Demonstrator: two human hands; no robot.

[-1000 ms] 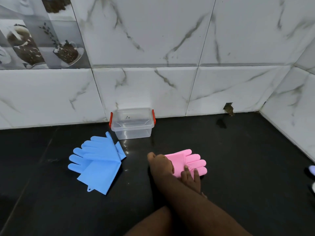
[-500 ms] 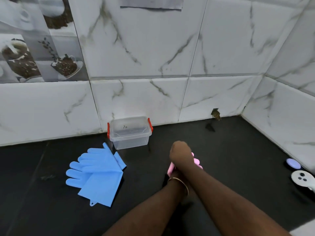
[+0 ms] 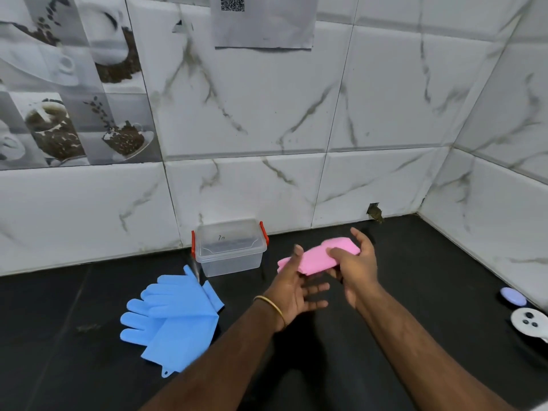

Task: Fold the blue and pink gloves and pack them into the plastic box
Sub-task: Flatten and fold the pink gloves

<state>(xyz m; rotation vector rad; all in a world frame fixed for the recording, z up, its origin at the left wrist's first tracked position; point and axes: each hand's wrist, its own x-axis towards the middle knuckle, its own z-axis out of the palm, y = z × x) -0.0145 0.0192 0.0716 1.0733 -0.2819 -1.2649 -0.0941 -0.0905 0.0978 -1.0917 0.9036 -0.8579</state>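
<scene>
Pink gloves (image 3: 318, 258) in R grip (image 3: 354, 264); L grip (image 3: 296, 287) open, touching them

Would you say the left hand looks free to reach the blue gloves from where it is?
Probably yes: the left hand is open, and only bare black counter lies between it and the blue gloves.

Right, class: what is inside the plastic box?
The plastic box has its lid on. Through the clear walls, no glove shows inside. A dark band across the lid blurs part of the interior.
</scene>
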